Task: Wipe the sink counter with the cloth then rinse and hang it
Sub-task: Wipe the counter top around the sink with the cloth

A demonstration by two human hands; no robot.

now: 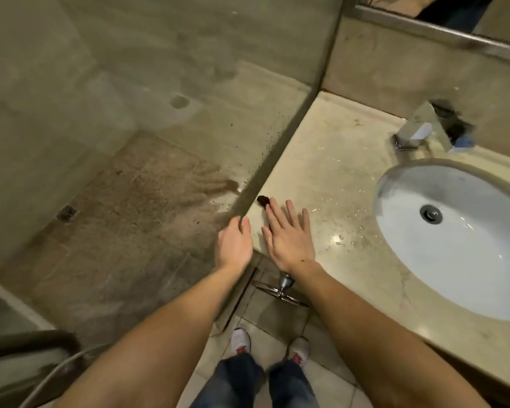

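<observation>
The beige stone sink counter (330, 160) runs from the glass partition to the white oval basin (401, 260); water drops shine on it. A small dark brown lump (263, 200) lies on the counter's left end, against the glass. My right hand (289, 240) lies flat on the counter with fingers spread, its fingertips just short of the lump. My left hand (234, 244) hovers at the counter's front left corner, fingers apart, holding nothing. No cloth is in view.
A chrome faucet (418, 131) stands behind the basin, with a small blue item (464, 141) beside it. A glass shower partition (159, 113) borders the counter's left. A metal door handle (283, 287) sits below my right wrist. A mirror edge (442, 28) runs above.
</observation>
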